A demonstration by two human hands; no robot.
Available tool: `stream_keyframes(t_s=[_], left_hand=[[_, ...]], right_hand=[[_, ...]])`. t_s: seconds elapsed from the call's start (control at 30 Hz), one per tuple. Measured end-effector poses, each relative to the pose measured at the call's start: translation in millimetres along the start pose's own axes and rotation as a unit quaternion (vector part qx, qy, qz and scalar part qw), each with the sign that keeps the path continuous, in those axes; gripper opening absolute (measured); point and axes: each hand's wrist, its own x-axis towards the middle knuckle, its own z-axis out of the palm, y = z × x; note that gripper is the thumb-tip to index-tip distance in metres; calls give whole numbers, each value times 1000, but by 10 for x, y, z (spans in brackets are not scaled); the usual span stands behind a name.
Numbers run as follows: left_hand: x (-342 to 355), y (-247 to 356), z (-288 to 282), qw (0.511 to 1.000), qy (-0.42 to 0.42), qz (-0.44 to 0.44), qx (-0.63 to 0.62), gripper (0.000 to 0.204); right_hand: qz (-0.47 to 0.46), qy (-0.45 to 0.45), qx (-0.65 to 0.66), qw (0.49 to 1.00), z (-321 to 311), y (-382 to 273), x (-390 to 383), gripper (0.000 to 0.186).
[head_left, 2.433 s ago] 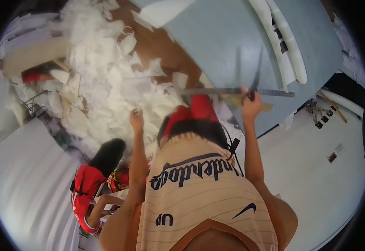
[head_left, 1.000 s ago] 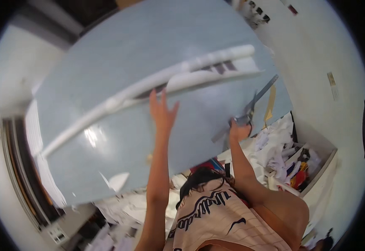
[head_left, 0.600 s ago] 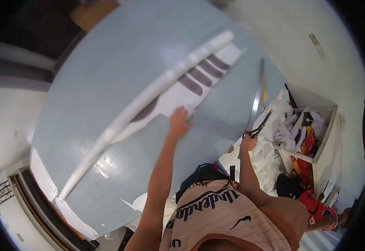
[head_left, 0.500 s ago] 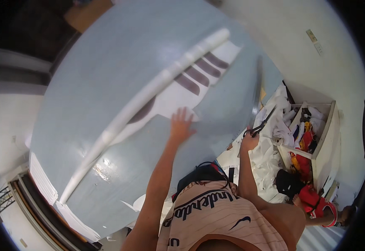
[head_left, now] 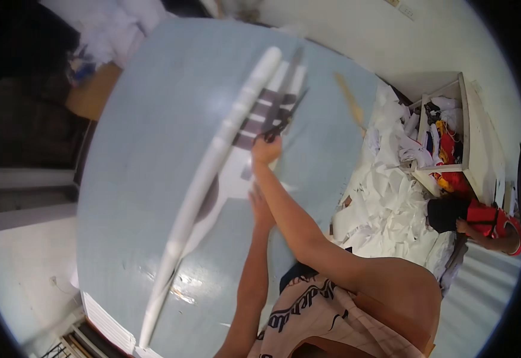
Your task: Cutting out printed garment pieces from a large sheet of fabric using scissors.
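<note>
A long white roll (head_left: 210,161) lies lengthwise on the blue-grey table, with part of its sheet (head_left: 236,179) spread out on the right side. Dark grey-purple bars and a curved patch are printed on that sheet. My right hand (head_left: 266,149) is closed around black scissors (head_left: 284,122) and is over the printed bars. A long, flat, dark strip (head_left: 293,71), blurred and like a ruler, runs past the same hand; whether it is gripped too is unclear. Close to the sheet's near edge, my left hand (head_left: 260,206) lies flat with fingers stretched, partly behind my right forearm.
Crumpled white paper scraps (head_left: 386,232) pile up right of the table (head_left: 135,149). Beyond them stands a white open bin (head_left: 466,125) with colourful cloth pieces. A person in red and black (head_left: 481,221) is at the right. A yellowish strip (head_left: 349,98) lies near the table's far right.
My right hand has swung left with the scissors, from beside the table to over the printed sheet. My left hand stays near the sheet's edge. The view has turned.
</note>
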Motion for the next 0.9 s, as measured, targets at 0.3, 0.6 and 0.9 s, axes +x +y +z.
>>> stream_keyframes(t_s=[0.3, 0.6, 0.9], left_hand=[[-289, 98, -252, 998, 18, -43, -28, 52], [-2192, -1028, -490, 571, 471, -617, -269, 30], [-2720, -1879, -447, 299, 475, -634, -533, 47]], right_hand=[[-17, -119, -269, 956, -647, 400, -94, 39], [-197, -84, -221, 952, -1073, 891, 1342, 53], [-105, -171, -406, 892, -509, 923, 2187, 48]])
